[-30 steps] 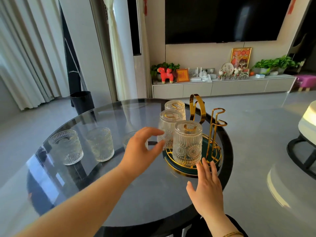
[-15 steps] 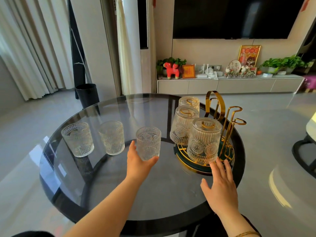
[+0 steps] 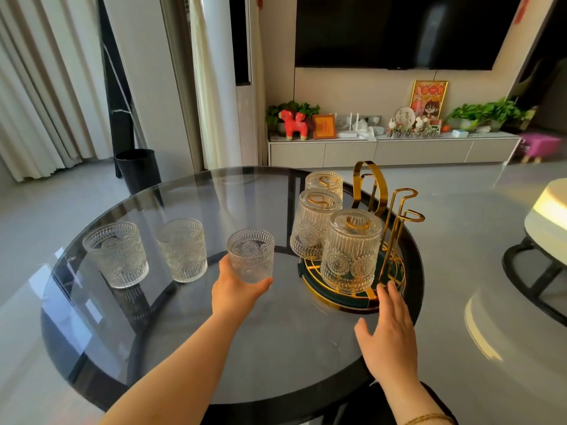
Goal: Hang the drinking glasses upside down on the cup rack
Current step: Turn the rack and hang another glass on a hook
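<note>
My left hand [image 3: 234, 291] grips an upright embossed glass [image 3: 251, 259] around its base, on the round glass table [image 3: 276, 357]. Two more upright glasses [image 3: 118, 254] [image 3: 182, 250] stand to its left. The gold cup rack [image 3: 389, 228] on a dark round tray [image 3: 346, 302] holds three glasses upside down: a near one [image 3: 351, 251], a middle one [image 3: 314, 223] and a far one [image 3: 323, 180]. Two gold pegs on the rack's right side are bare. My right hand [image 3: 388, 329] lies flat, fingers spread, fingertips touching the tray's front edge.
The table's black rim runs close under my right wrist. Beyond the table are a black bin [image 3: 138, 170], curtains, a low TV cabinet [image 3: 392, 148] with ornaments and plants, and a round stool [image 3: 546, 237] at the right.
My left hand has dropped from beside the hung glasses and closed around the third upright glass. The right hand stays at the tray's edge. The view has shifted left.
</note>
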Motion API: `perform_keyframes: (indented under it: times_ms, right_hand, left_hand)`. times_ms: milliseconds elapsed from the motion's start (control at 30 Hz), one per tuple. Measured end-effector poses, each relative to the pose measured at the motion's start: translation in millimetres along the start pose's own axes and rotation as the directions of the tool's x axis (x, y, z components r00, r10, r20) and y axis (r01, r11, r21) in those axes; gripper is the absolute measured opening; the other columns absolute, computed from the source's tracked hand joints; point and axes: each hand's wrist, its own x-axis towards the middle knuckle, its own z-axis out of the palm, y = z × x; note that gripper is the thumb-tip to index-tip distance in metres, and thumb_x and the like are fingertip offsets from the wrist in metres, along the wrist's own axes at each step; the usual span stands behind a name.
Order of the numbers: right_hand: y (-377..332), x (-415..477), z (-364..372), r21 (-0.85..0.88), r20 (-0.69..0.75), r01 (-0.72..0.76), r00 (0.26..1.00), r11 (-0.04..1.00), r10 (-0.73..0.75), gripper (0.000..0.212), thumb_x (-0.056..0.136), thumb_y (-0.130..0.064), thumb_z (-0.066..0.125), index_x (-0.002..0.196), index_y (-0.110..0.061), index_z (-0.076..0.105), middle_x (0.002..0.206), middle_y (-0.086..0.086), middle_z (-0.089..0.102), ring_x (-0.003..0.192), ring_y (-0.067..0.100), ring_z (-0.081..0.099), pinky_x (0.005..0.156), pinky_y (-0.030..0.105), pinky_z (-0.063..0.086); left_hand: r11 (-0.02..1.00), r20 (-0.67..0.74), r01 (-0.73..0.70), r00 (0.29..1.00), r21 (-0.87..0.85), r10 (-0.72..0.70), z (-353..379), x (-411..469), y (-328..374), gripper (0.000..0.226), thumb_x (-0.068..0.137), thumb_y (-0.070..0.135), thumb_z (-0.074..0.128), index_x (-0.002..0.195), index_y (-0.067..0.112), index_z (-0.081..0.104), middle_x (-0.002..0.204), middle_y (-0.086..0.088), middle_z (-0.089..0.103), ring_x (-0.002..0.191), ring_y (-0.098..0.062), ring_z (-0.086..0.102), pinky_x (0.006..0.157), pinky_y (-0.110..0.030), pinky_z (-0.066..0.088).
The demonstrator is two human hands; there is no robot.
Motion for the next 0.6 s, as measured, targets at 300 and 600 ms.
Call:
perform_keyframes:
  times_ms: [300,600]
  right_hand:
    - [1,2,-2,-0.013,0.015,0.009,1.0,1.0,-0.009,0.068,0.085,-0.027,0.054,0.139,-0.017,0.014,0.154,0.004,0.009,0.141,0.022,0.008,0.113,0.036,0.02]
    - [1,7,-4,-0.16,0.021,0.13,0.992,0.978,-0.128,0.064,0.089,-0.035,0.041,0.14,-0.019,0.006,0.154,0.003,0.004,0.141,0.021,-0.006,0.113,0.032,0.002]
  left_hand:
    - [0.963,-0.017,-0.186,0.982,-0.193,0.186,-37,-17,28,0.067,0.061,0.015,0.077,0.113,0.019,0.035,0.1,0.006,0.048,0.092,-0.013,0.046,0.077,-0.02,0.036]
    - [0.819,0.175,-0.562,0.823,0.112,0.541,-77,7,142,0.08,0.056,0.021,0.079,0.119,0.021,0.031,0.087,0.016,0.045,0.086,-0.015,0.048,0.07,-0.023,0.038]
